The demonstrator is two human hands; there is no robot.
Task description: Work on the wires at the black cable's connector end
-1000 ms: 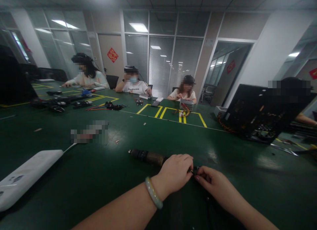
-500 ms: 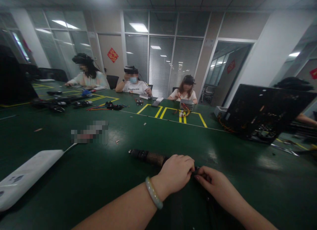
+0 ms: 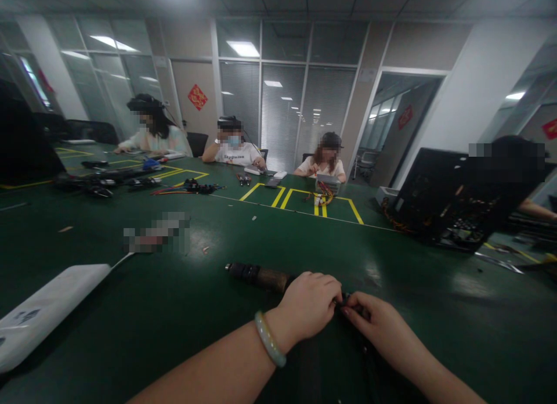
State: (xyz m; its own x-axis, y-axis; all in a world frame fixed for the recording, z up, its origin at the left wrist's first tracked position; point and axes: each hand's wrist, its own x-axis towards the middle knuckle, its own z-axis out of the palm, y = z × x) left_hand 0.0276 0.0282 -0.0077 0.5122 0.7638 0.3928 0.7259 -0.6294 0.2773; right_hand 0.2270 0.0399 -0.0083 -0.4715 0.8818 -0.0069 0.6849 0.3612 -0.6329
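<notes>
An electric screwdriver, dark with a brownish middle, lies on the green table, its metal tip pointing left. My left hand is closed around its rear part, with a pale green bangle on the wrist. Close beside it, my right hand pinches something small and dark at the screwdriver's tail end. The fingertips of both hands nearly meet there and partly hide the piece. A dark cord appears to run from this spot toward the table's near side, but it is hard to make out.
A white power strip lies at left. Cable bundles and dark parts rest farther back. A black computer case stands at right, near a metal strip. Several people sit across the table, one handling a metal box with coloured wires.
My hands keep almost the same grip and place on the screwdriver. At far right, a person's dark-covered head has shifted behind the computer case.
</notes>
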